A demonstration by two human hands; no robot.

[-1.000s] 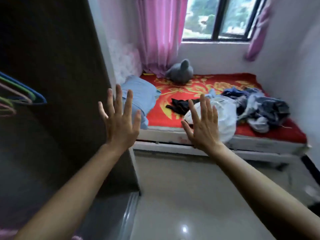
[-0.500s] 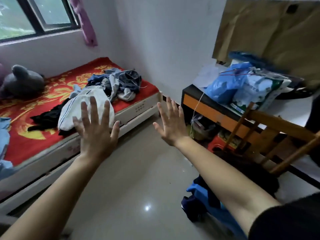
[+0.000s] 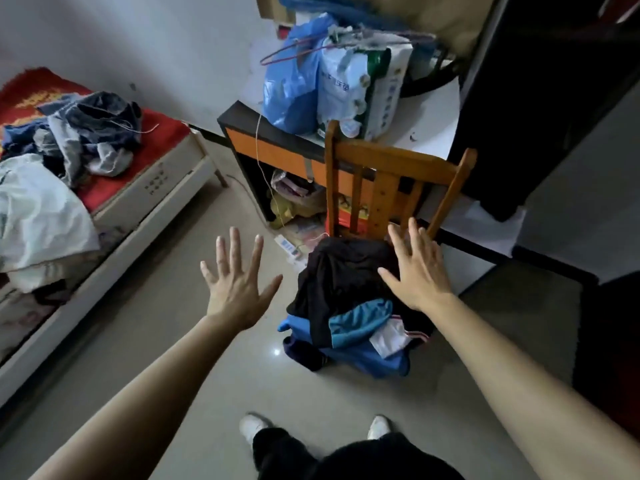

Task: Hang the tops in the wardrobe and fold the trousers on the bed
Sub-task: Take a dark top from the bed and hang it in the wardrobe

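Note:
A heap of clothes [image 3: 349,306], black, blue and white, lies on the seat of a wooden chair [image 3: 391,174] in the middle of the view. My right hand [image 3: 415,271] is spread flat over the black garment at the top of the heap, fingers straight, holding nothing. My left hand [image 3: 235,278] hovers open with fingers spread over the floor, left of the chair. On the bed [image 3: 149,188] at the left lie a white top [image 3: 38,216] and a tangle of blue and grey clothes [image 3: 90,136]. The wardrobe is out of view.
A low desk [image 3: 277,150] with an orange front stands behind the chair, carrying blue and white plastic bags [image 3: 332,77] and wire hangers [image 3: 311,46]. Clutter and a power strip [image 3: 287,247] sit under it. A dark door edge [image 3: 540,98] is at the right. My feet stand on the grey floor.
My view has swung right and down, from the wardrobe and bed to the chair. Both hands stayed open; the right one now lies over the clothes on the chair.

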